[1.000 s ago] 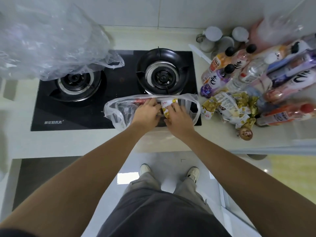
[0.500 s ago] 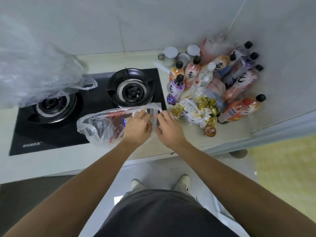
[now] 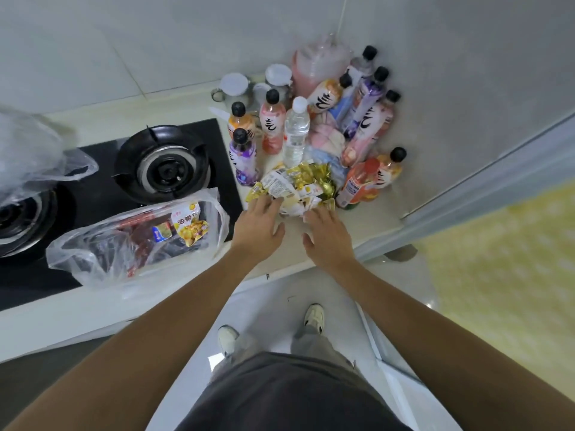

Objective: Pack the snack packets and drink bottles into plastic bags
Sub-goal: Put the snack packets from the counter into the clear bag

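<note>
Both hands are out over the table [image 3: 367, 227] right at the near edge of the snack pile. The left hand [image 3: 259, 223] has its fingers [image 3: 264, 202] spread and mostly straight, with the tips touching the front of the heap of yellow and white snack packets [image 3: 295, 185]. It isn't curled round anything, just resting on them. The right hand [image 3: 326, 236] is just beside it, fingers relaxed and open too, with the tips at the lower right edge of the same pile. It's holding nothing as far as I can see.

The clear plastic bag [image 3: 102, 256] lies on its side to the left of the hands, half on the black gas stove [image 3: 93, 197] and half on the table, mouth facing right. Inside it there's a yellow packet [image 3: 189, 225], a small blue one [image 3: 161, 233] and some red stuff further in that I can't really make out through the plastic.

Behind the snack pile is a cluster of drink bottles: a purple one [image 3: 244, 158], an orange one [image 3: 239, 121], a pink one [image 3: 272, 124] and a clear water bottle with a white cap [image 3: 295, 130] stand upright, and more pink and purple ones [image 3: 367, 119] lean toward the corner of the wall. Another orange bottle [image 3: 364, 178] lies tilted at the right of the snacks. A few white-lidded jars [image 3: 235, 87] sit at the back.

There's another crumpled clear bag [image 3: 31, 154] over the left burner at the far left edge.
</note>
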Available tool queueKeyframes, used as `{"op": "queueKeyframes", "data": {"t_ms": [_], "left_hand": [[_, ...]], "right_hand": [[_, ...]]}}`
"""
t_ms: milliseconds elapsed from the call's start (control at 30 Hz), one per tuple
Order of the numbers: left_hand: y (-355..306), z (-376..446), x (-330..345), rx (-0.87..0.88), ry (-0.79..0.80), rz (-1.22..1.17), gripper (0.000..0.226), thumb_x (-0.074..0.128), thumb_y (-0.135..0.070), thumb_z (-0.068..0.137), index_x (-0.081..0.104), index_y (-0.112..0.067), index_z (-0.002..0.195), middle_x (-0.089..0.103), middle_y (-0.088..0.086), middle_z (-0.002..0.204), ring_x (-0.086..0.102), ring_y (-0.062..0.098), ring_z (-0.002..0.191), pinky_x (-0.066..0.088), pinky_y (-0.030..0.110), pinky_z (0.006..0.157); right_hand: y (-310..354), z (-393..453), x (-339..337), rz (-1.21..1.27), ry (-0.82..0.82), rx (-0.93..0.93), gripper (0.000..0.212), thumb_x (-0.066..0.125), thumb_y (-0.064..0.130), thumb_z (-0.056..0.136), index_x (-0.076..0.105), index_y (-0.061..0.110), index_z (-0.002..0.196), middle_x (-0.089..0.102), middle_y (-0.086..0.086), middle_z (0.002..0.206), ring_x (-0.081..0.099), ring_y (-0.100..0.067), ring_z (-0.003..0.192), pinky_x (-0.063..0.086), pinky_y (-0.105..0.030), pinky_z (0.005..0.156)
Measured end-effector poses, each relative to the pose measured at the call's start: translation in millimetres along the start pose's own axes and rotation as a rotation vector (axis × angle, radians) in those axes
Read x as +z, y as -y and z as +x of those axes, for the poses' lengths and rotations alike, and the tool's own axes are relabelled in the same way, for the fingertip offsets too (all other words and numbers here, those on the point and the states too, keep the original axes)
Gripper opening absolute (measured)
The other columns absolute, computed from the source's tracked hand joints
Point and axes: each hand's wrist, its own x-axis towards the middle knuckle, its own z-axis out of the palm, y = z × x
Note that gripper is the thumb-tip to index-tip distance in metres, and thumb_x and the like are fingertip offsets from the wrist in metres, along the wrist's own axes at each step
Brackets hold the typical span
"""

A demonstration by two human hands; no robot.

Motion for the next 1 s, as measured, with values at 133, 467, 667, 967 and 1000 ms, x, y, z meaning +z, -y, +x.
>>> {"op": "queueKeyframes", "data": {"t_ms": [133,467,667,967,1000], "left_hand": [[-12.7,30.2,14.7,-0.063,0.072,0.045,0.061,0.055,-0.034,0.094,0.035,-0.024,0.151,0.038,0.010,0.150,0.041,0.032,0.135,0.053,0.049,0.093],[-3.0,83.9,30.4,-0.146,0.192,0.107,0.077,0.062,-0.042,0.092,0.023,-0.033,0.158,0.027,0.012,0.158,0.030,0.036,0.143,0.041,0.053,0.109],[-12.9,83.2,36.2,-0.150,0.159,0.142,0.064,0.070,-0.025,0.089,0.040,-0.027,0.146,0.036,0.015,0.149,0.038,0.037,0.134,0.042,0.052,0.107],[-9.4,76.6,18.5,-0.116,0.069,0.127,0.067,0.064,0.009,0.076,0.049,-0.023,0.133,0.043,0.011,0.136,0.046,0.033,0.121,0.050,0.048,0.088],[-8.7,74.9,15.2,-0.111,0.053,0.131,0.068,0.062,0.010,0.076,0.049,-0.023,0.134,0.044,0.011,0.137,0.046,0.032,0.121,0.050,0.047,0.082]], "right_hand": [[-33.3,2.9,6.2,-0.010,0.047,0.038,0.051,0.076,0.021,0.081,0.056,0.014,0.127,0.055,-0.010,0.132,0.053,-0.034,0.118,0.057,-0.046,0.084],[-63.6,19.7,25.5,-0.002,0.180,-0.006,0.053,0.075,0.024,0.083,0.054,0.020,0.132,0.049,-0.012,0.133,0.050,-0.034,0.116,0.057,-0.046,0.080],[-63.0,22.5,28.6,0.059,0.190,0.001,0.053,0.075,0.022,0.084,0.055,0.019,0.133,0.045,-0.013,0.136,0.049,-0.034,0.121,0.057,-0.046,0.087],[-63.1,22.1,22.1,0.106,0.121,0.027,0.059,0.079,0.029,0.078,0.053,0.019,0.130,0.046,-0.010,0.133,0.049,-0.032,0.121,0.058,-0.045,0.079],[-62.3,22.3,20.7,0.113,0.104,0.022,0.059,0.079,0.029,0.078,0.053,0.019,0.130,0.047,-0.011,0.132,0.050,-0.032,0.121,0.058,-0.044,0.079]]}}
